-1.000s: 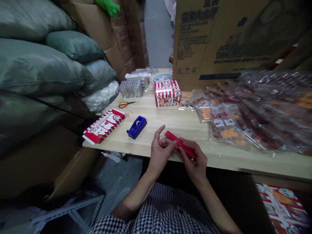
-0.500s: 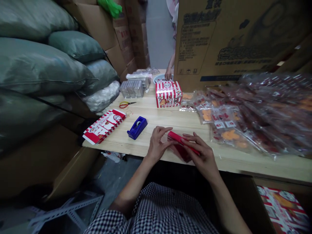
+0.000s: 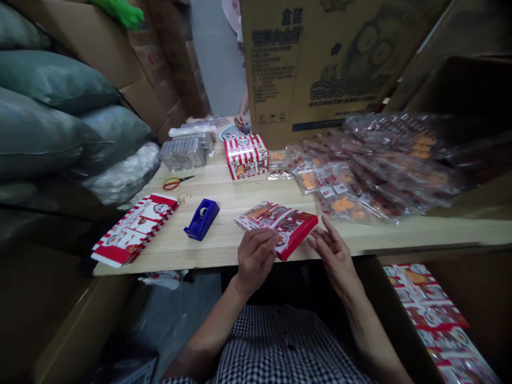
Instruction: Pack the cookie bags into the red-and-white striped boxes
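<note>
A flat red-and-white printed packaging box (image 3: 288,220) lies tilted over the table's near edge, its red end toward my right. My left hand (image 3: 255,257) is closed on its near left side, fingers curled at the rim. At the red end is my right hand (image 3: 335,255), open, fingers stretched and apart; whether the fingertips touch the box I cannot make out. Left of the box sits a blue tape dispenser (image 3: 202,219) with a roll in it. Farther left lies a stack of flattened red-and-white cartons (image 3: 138,228).
Red-handled scissors (image 3: 176,182), a striped carton (image 3: 247,156) and clear plastic cases (image 3: 183,154) stand farther back. Clear packets (image 3: 344,197) pile up at right. A large cardboard box (image 3: 276,69) rises behind. A co-worker's hand (image 3: 240,120) reaches in. Below right is a carton of printed boxes (image 3: 434,314).
The box has turned from on edge to flatter, printed face up. My right hand has come off its top and spread at the red end. The view has swung right.
</note>
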{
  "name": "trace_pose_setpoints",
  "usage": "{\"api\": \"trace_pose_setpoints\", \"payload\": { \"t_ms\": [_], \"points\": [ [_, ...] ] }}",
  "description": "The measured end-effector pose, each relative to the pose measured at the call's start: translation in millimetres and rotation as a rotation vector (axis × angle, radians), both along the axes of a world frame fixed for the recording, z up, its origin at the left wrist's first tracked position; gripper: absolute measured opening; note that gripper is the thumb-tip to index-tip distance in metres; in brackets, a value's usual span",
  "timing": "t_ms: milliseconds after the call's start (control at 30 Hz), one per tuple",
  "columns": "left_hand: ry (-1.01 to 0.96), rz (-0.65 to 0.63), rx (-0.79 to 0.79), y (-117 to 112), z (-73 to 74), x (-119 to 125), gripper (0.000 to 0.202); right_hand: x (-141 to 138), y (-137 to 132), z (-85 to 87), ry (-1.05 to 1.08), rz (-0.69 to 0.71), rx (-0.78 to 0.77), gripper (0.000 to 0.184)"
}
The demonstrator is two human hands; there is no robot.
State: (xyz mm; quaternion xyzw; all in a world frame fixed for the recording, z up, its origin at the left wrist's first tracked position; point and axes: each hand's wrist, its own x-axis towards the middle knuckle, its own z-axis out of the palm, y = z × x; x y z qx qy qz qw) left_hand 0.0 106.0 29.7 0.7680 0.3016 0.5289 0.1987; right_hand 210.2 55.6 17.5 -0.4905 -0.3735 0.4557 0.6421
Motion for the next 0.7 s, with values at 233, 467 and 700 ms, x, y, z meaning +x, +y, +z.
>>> {"api": "trace_pose_setpoints", "payload": {
  "t_ms": [233,467,700],
  "points": [
    [0.294,-0.352,0.288,-21.4,-38.3,26.9,0.037,-11.5,-54.9,-5.9,0.219,-0.033,-0.135,0.031],
    [0.333,-0.287,0.237,-30.1,-41.4,49.7,0.062,62.7,-107.9,6.2,0.302,-0.402,-0.167,0.026],
    [0.309,-0.141,0.069,-6.9,-44.3,54.2,0.053,210.5,-270.8,10.3,0.215,-1.115,-0.179,0.037]
  ]
}}
